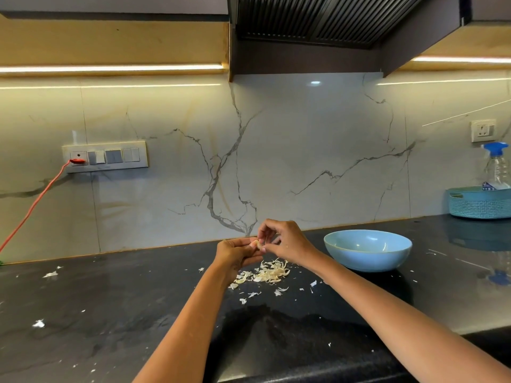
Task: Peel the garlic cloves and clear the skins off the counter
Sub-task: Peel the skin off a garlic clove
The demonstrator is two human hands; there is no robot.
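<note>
Our left hand (235, 252) pinches a garlic clove (255, 243) while our right hand (284, 240) pinches its skin; a slip could drop it among peels (266, 273) at six o'clock.

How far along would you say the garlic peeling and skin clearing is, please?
Some peeling looks done: a pile of pale papery garlic skins lies on the dark stone counter. In hand: the left hand holds a garlic clove while the right hand picks at it. Left: clearing the skins.
</note>
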